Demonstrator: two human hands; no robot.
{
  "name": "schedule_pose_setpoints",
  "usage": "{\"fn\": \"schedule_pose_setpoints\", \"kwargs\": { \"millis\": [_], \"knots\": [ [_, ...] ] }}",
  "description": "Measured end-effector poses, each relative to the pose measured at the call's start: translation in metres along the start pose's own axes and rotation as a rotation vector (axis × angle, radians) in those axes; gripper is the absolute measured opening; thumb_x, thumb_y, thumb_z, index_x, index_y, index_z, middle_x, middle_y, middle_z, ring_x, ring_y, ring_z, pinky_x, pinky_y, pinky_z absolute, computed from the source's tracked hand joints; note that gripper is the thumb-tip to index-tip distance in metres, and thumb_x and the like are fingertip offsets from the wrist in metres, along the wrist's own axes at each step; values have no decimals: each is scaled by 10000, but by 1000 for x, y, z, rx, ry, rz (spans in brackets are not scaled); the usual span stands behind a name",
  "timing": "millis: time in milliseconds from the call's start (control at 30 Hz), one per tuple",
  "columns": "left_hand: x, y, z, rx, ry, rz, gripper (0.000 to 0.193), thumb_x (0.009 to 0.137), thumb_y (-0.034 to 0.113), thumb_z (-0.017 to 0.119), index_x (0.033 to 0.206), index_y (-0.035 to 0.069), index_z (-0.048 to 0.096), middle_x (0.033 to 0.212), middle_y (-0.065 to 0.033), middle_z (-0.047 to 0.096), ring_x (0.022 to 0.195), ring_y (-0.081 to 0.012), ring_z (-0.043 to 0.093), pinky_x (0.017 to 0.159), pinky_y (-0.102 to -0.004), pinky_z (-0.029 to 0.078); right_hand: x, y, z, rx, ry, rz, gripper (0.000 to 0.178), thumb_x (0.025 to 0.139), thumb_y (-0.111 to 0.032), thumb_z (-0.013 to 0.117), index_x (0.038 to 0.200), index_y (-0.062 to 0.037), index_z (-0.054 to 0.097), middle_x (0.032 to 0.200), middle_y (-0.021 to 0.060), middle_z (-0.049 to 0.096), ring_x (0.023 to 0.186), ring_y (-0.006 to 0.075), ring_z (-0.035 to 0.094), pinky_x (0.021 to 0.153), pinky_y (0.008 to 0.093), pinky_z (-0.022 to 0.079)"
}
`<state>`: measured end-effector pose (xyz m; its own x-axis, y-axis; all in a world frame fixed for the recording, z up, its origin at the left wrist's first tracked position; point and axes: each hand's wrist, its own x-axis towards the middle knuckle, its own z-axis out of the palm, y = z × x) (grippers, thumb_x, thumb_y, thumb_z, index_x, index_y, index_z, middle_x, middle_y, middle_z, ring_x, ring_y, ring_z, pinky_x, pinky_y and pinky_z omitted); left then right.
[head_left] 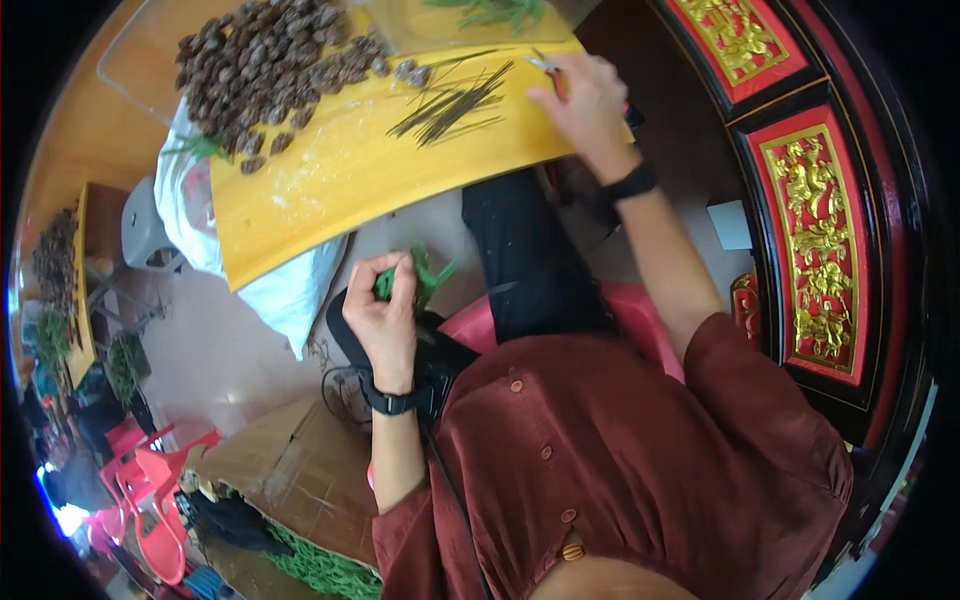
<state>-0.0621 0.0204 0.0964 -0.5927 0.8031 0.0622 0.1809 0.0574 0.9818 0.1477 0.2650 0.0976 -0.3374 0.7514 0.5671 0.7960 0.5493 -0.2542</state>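
My left hand (385,315) is closed around a bunch of green artificial foliage (425,275), held over my lap below the table's near edge. Some sprigs stick out past its fingers. At the right end of the yellow table (330,195), my right hand (592,105) grips a small pair of pliers (541,63); their metal tips point left and red shows on the handle. Just left of the tips lies a loose bundle of thin dark wires (455,105). A large heap of brown pine cones (260,65) covers the table's far left part.
A clear plastic tray (400,35) with green sprigs (495,12) sits at the table's far side. White sacks (290,300) hang below its left edge. A cardboard box (290,470) with green foliage (325,565) stands lower left, near red chairs (160,480). Carved red-and-gold panels (815,240) stand right.
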Motion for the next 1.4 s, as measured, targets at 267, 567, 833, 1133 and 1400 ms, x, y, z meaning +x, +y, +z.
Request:
{"fn": "schedule_pose_setpoints", "kwargs": {
  "millis": [267,567,833,1133,1400],
  "knots": [
    [-4,-20,-22,-212,-46,-144,45,833,23,667,868,-4,657,744,-7,594,616,-49,495,555,-189,387,-19,26,15,-257,-349,260,676,766,-466,646,1285,-59,497,1174,191,550,1149,352,485,896,534,415],
    [-2,-15,-19,-464,-40,-300,50,860,55,653,889,17,667,718,17,593,543,-25,465,490,-172,359,-23,11,32,-361,-329,263,433,810,-325,610,1131,-36,570,1118,174,587,1012,343,578,790,461,491],
    [-3,-24,-26,-598,-69,-368,64,852,52,650,900,17,674,810,-5,647,626,-36,520,556,-182,409,-63,-85,-10,677,-541,-51,226,792,-11,555,1018,-13,541,910,149,582,848,239,607,730,338,473],
    [-4,-34,-29,-803,-288,-454,74,842,45,631,903,28,667,859,-12,653,703,-49,554,628,-184,436,-72,-107,-1,688,-822,-471,353,711,-9,574,1052,-51,496,978,116,541,969,323,516,889,380,396],
    [-9,-43,-35,-922,-447,-553,87,844,61,602,908,11,634,822,-30,624,711,-83,572,637,-197,452,-72,-107,6,702,-819,-565,318,739,-52,585,1046,-66,506,1003,109,547,996,309,516,875,386,391]
  ]
}}
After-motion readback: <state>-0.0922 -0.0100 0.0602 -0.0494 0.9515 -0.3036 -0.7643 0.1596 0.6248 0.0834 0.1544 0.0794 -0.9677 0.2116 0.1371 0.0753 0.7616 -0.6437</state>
